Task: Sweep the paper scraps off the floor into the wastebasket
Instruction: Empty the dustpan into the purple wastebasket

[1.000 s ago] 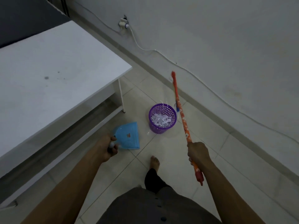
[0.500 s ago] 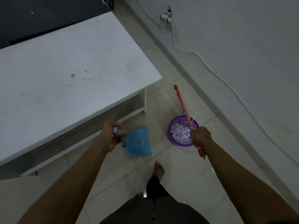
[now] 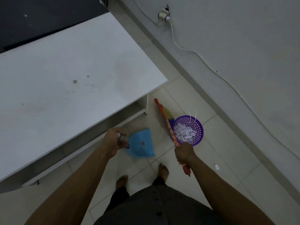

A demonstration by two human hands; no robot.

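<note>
A purple mesh wastebasket (image 3: 198,127) stands on the tiled floor, filled with white paper scraps (image 3: 185,133). My right hand (image 3: 184,152) is shut on the orange broom handle (image 3: 168,125), just in front of the basket; the broom's coloured bristles (image 3: 168,113) lie beside the basket's far left side. My left hand (image 3: 114,140) grips the handle of a blue dustpan (image 3: 142,143), held low to the left of the basket. One white scrap (image 3: 217,167) lies on the floor to the right of my right arm.
A white table (image 3: 73,78) fills the left side, its leg (image 3: 147,103) close to the broom head. A wall (image 3: 243,38) with a socket and a white cable (image 3: 211,65) runs along the right. My bare feet (image 3: 163,169) stand on the tiles below the dustpan.
The view has swung closer over the basket. The broom has tipped down, its head now resting by the basket. My right hand moved in front of the basket; the dustpan stays in my left.
</note>
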